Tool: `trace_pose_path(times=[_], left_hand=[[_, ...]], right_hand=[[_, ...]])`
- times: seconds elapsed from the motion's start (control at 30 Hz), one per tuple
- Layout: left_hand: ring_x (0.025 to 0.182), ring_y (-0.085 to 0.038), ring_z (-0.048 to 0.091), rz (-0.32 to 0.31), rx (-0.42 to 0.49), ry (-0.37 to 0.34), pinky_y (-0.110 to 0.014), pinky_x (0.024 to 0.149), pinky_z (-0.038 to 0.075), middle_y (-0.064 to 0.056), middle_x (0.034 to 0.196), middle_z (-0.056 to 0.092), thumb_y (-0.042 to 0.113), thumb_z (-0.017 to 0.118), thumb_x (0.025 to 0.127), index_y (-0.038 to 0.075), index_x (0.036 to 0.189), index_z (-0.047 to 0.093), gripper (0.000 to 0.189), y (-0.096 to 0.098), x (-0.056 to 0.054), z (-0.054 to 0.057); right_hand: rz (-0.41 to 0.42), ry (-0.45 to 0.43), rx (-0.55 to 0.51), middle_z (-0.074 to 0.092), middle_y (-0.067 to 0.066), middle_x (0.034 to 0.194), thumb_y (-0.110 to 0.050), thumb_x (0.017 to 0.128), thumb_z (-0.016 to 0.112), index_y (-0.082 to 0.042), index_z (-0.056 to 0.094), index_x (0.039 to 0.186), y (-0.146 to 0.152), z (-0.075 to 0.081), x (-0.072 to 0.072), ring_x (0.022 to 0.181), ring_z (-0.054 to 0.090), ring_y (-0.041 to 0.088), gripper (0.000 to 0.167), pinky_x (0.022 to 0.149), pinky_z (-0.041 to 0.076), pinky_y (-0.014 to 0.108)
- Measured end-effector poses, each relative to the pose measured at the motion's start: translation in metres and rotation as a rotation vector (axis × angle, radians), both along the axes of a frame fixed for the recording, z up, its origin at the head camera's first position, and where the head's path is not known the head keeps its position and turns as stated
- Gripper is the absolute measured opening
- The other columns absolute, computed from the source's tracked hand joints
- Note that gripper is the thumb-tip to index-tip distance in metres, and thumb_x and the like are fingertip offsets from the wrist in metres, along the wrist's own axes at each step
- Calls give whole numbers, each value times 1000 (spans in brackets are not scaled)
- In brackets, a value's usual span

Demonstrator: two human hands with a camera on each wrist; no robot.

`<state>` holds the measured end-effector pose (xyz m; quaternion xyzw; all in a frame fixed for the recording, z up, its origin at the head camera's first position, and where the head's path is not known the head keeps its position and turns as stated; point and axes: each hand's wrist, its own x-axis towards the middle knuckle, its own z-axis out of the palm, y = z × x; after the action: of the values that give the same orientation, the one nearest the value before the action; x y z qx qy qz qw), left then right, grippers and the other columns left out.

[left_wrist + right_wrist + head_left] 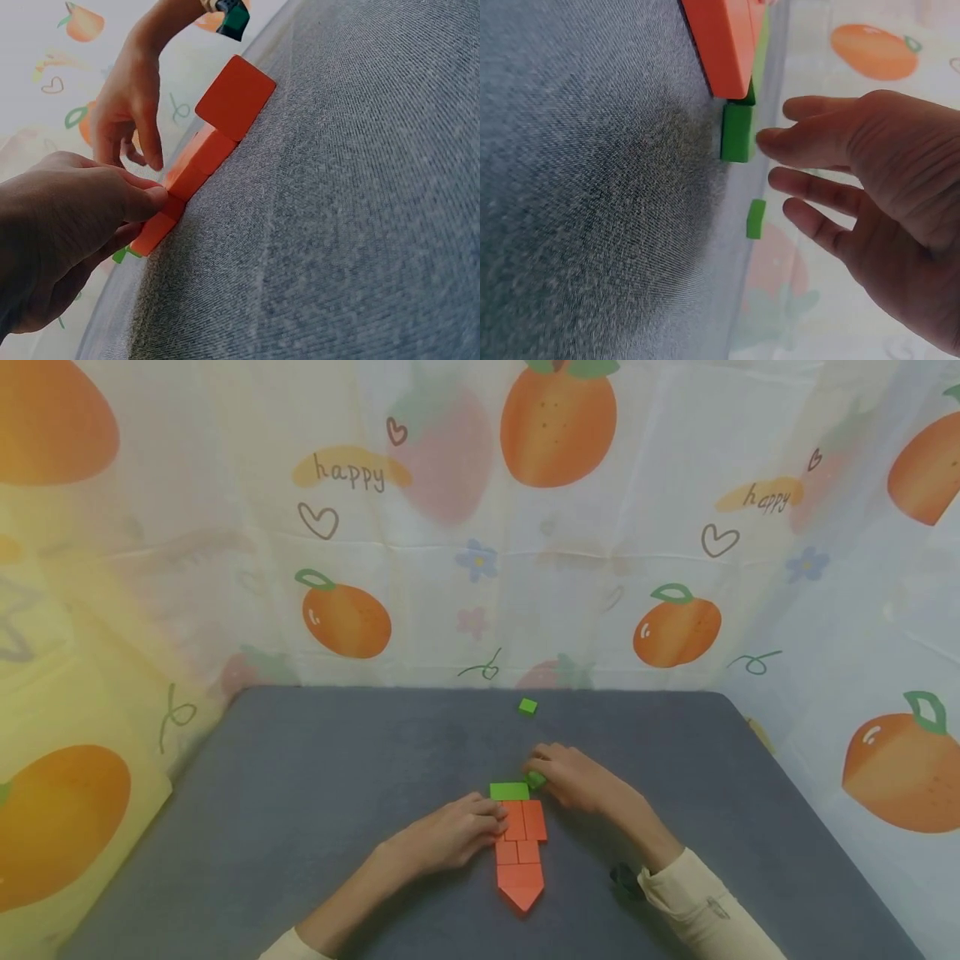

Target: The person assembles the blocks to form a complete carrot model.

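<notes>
Flat orange blocks [517, 852] lie in a row ending in a triangular point towards the person. A green rectangular block [508, 791] sits across their far end. My left hand [461, 831] pinches an orange block [159, 231] at the row's upper left edge, its thumb along the side. The fingers partly hide that block. Beside the green rectangle, a small green block [536, 779] stands at an angle in the head view. Right at it are the fingertips of my right hand [573, 777]; the right wrist view shows those fingers spread and loosely bent beside the small green block [736, 133].
Another small green block [528, 707] lies near the far edge of the grey table [360, 735]. A fruit-patterned cloth [480, 585] hangs behind and along both sides. A dark object [626, 881] is at the right sleeve cuff.
</notes>
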<state>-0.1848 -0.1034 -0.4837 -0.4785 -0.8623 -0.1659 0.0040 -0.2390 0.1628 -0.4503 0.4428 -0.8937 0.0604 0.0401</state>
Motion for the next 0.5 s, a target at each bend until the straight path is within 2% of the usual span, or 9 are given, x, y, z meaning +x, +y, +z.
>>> trace_pose_path(times=[0.23, 0.33, 0.5], left_hand=[[118, -17, 64, 0, -15, 12, -29, 103, 56, -2, 134, 70, 18, 64, 105, 11, 125, 75, 24, 1, -1, 1], [118, -16, 63, 8, -26, -5, -28, 103, 56, -1, 135, 70, 19, 65, 105, 12, 126, 75, 25, 1, 0, 1], [118, -15, 62, 15, -27, -22, -28, 103, 56, 0, 136, 70, 19, 64, 105, 12, 126, 75, 24, 1, 1, 3]], right_hand=[[68, 41, 0, 70, 7, 121, 10, 88, 72, -12, 72, 123, 5, 3, 16, 108, 66, 26, 41, 84, 59, 44], [87, 5, 36, 69, 8, 129, 10, 87, 70, -16, 71, 128, 7, 1, 22, 117, 66, 28, 48, 88, 58, 48], [56, -102, 104, 66, 7, 141, 6, 90, 68, -22, 70, 135, 10, 1, 27, 131, 63, 28, 53, 97, 55, 53]])
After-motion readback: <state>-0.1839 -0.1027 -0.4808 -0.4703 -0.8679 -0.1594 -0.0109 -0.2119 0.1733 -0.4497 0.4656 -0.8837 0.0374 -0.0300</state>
